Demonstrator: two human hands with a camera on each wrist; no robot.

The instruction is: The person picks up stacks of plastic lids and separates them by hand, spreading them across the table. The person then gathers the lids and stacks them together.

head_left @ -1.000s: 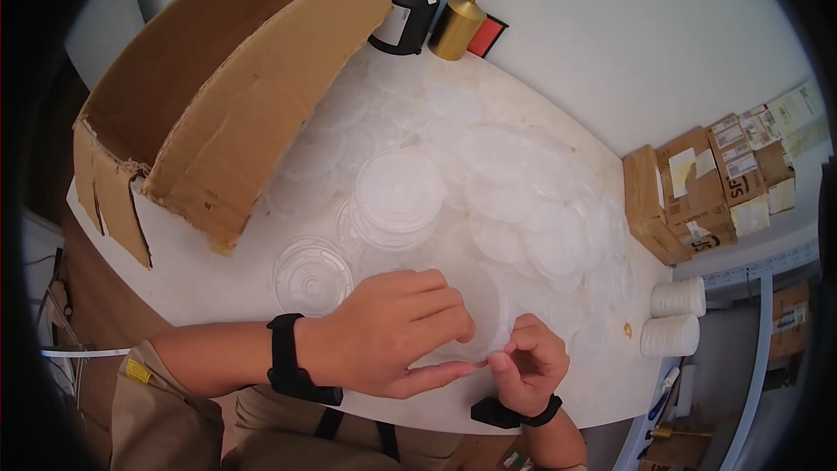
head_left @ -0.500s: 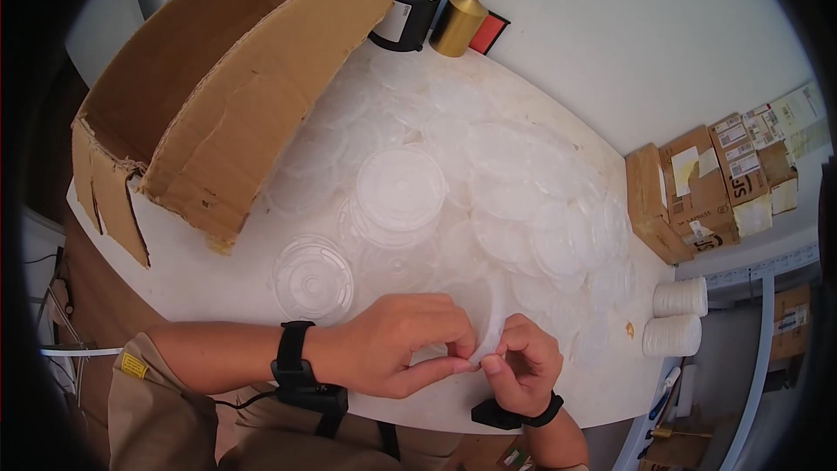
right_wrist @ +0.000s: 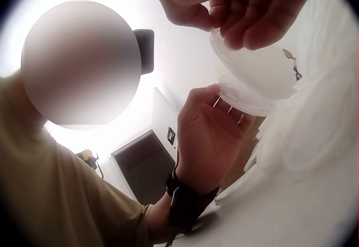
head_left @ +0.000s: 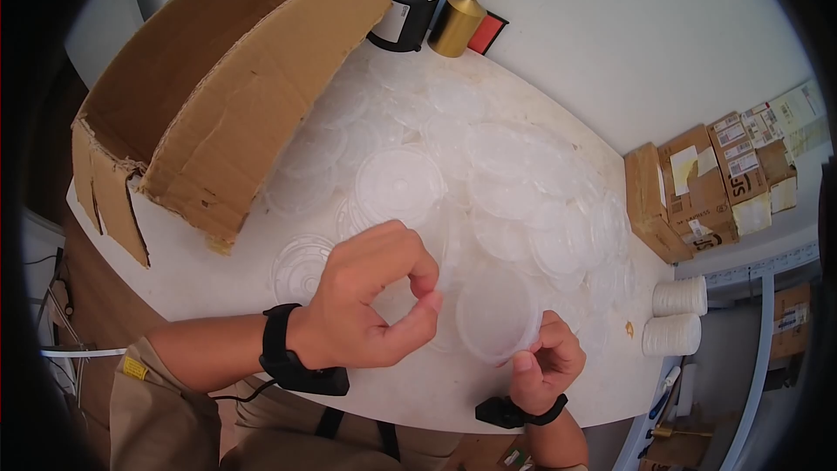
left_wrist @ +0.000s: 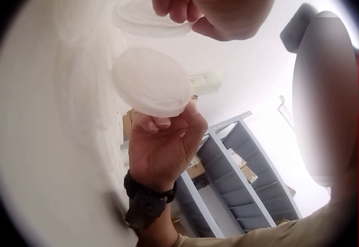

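My right hand (head_left: pixel 547 362) pinches the rim of a round translucent plastic lid (head_left: pixel 497 314), which is raised over the near part of the table. Left of it, my left hand (head_left: pixel 370 296) is lifted, thumb and forefinger curled together in a ring. In the left wrist view a second translucent lid (left_wrist: pixel 132 25) reaches from behind these fingers to the thumb tip, pinched at its edge. The right-hand lid (left_wrist: pixel 151 81) shows its face there. Beyond both hands, a wide heap of similar lids (head_left: pixel 523 201) covers the table, and a clear lid (head_left: pixel 296 270) lies partly behind my left hand.
A long open cardboard box (head_left: pixel 253 105) stands at the left of the white table (head_left: pixel 174 283). A black cylinder (head_left: pixel 408 13) and a gold canister (head_left: pixel 458 26) stand at the back. Stacks of white lids (head_left: pixel 671 336) sit at the right edge, below cardboard boxes (head_left: pixel 697 183).
My hands met at one rim half a second ago and have since parted. My left hand moved up and left; my right hand shifted slightly right, its lid turning more face-on.
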